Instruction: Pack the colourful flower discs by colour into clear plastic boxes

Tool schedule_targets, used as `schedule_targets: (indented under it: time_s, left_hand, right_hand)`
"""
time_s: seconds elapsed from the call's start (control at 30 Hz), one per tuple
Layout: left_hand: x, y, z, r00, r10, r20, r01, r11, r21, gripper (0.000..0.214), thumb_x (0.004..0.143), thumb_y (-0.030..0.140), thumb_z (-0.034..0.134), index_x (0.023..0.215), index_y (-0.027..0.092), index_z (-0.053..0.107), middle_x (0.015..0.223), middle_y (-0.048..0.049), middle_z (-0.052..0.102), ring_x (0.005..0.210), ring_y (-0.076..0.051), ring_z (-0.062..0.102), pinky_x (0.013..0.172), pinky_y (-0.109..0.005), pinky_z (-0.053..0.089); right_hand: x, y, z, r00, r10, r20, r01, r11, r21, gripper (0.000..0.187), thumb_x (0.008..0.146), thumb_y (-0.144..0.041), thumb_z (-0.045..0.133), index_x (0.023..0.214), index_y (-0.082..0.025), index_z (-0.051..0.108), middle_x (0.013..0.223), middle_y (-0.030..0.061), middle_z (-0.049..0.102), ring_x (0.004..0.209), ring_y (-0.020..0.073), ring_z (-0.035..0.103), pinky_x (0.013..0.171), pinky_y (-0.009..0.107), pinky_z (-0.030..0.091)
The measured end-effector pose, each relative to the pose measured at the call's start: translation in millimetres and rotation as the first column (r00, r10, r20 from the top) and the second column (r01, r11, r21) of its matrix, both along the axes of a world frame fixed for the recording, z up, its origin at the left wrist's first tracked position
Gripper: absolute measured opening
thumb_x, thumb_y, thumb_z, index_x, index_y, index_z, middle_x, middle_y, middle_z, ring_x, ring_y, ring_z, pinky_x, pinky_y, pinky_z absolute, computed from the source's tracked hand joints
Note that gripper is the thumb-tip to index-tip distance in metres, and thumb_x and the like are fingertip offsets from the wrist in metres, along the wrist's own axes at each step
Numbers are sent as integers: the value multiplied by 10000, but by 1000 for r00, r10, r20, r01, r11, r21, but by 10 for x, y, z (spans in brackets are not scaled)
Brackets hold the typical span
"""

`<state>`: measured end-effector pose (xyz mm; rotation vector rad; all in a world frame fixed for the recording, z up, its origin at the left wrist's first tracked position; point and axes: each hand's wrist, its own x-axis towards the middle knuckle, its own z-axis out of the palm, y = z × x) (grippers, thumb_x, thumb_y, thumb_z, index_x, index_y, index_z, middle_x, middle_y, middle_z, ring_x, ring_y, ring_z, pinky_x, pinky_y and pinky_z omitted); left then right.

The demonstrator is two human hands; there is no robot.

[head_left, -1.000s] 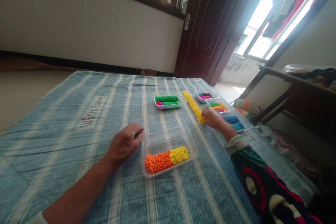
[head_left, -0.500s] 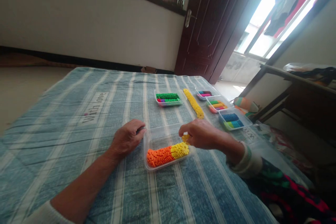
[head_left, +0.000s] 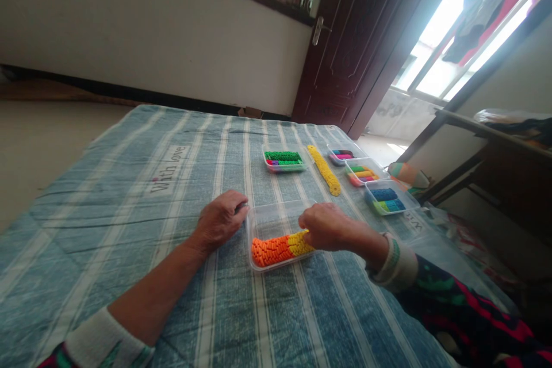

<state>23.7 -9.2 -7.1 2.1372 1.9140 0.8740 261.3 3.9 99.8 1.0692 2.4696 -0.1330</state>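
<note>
From the head view, we see an orange-and-yellow row of discs lying in a clear plastic container. Our right hand bends over the row's yellow end, fingertips hidden; our left hand curls at the container's left rim. We cannot tell whether either is pinching anything.

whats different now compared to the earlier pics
The right hand picked a yellow piece from the near end of the yellow row, then carried it left and nearer, to the yellow end of the orange-and-yellow row; whether it has let go is hidden. The left hand stays at the near box's left side, and the other boxes stay put.
</note>
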Motion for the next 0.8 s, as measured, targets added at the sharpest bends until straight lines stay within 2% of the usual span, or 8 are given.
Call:
schedule_targets:
  time_s: [0.23, 0.47, 0.7, 0.8]
  left_hand:
    - [9, -6, 3, 1000, 3, -13, -3, 1000, -4, 261, 806, 369, 406, 827, 187, 591, 890, -74, 635, 826, -216, 601, 750, -324, 467]
    - [0, -2, 14, 1000, -12, -17, 12, 1000, -1, 250, 809, 362, 402, 799, 191, 585, 851, -65, 620, 801, -210, 590, 741, -320, 466]
    - [17, -17, 34, 1000, 0, -6, 0, 1000, 8, 246, 800, 368, 409, 785, 196, 585, 841, -60, 626, 793, -215, 595, 725, -319, 467]
    - [12, -8, 22, 1000, -2, -8, 2, 1000, 1, 252, 800, 371, 413, 799, 192, 592, 859, -68, 634, 805, -216, 597, 738, -320, 468]
  right_hand:
    - [96, 85, 30, 997, -31, -65, 30, 999, -23, 290, 805, -223, 610, 1077, -210, 709, 1048, 104, 716, 1004, 270, 645, 788, 346, 472]
    - [123, 103, 3, 993, 73, -89, -83, 990, -110, 415, 782, -285, 672, 1187, -199, 652, 1193, 99, 665, 1110, 275, 596, 876, 367, 469]
    - [132, 136, -52, 993, 86, -76, -95, 989, -113, 388, 781, -173, 651, 1165, -222, 661, 1173, 70, 678, 1094, 250, 607, 871, 340, 468]
    - [126, 125, -43, 993, 92, -72, -100, 989, -111, 383, 785, -207, 656, 1168, -217, 660, 1162, 77, 681, 1081, 255, 613, 845, 333, 472]
